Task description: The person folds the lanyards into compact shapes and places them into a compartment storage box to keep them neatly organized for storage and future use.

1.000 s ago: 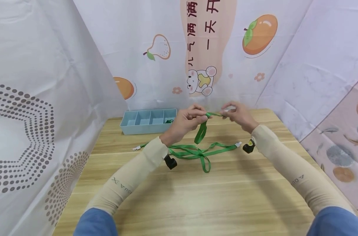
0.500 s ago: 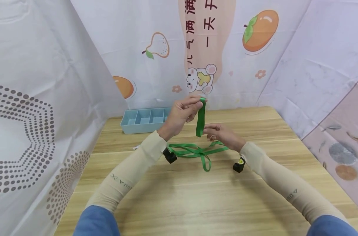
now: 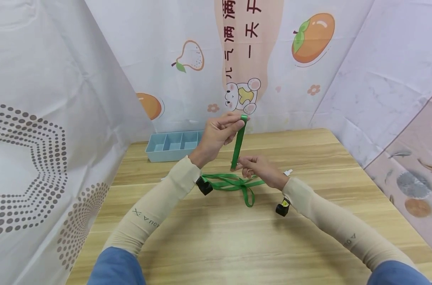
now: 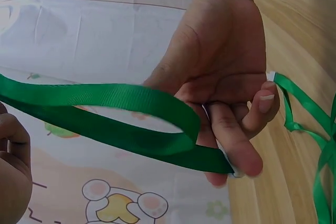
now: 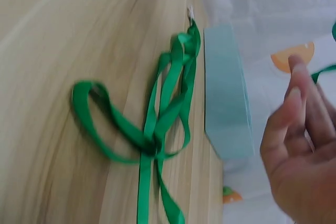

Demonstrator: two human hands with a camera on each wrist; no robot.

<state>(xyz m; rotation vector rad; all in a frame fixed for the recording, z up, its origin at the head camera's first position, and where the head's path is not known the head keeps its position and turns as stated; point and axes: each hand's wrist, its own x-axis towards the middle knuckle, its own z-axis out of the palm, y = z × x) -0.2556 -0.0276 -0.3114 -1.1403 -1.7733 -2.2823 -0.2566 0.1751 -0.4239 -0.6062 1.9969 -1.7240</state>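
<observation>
A short green lanyard (image 3: 239, 142) hangs between the two hands in the head view, pulled nearly straight and slightly tilted. My left hand (image 3: 217, 134) pinches its top end between thumb and fingertips. Lower down, my right hand (image 3: 258, 168) has its fingers at the bottom end. In the left wrist view the lanyard (image 4: 121, 95) forms a doubled loop, and the right hand (image 4: 220, 66) holds its end, where a small white piece (image 4: 234, 173) shows past the fingers. Another green lanyard (image 3: 223, 182) lies tangled on the table below the hands.
A light blue divided box (image 3: 173, 147) stands at the back left of the wooden table (image 3: 230, 245), partly behind the left hand. A white clip (image 3: 288, 172) ends the tabled lanyard on the right. Printed curtains (image 3: 201, 91) enclose the table's back and sides.
My right hand has come down and left from beside the left hand to the lanyard's lower end. The left hand has risen slightly, and the lanyard now hangs straighter.
</observation>
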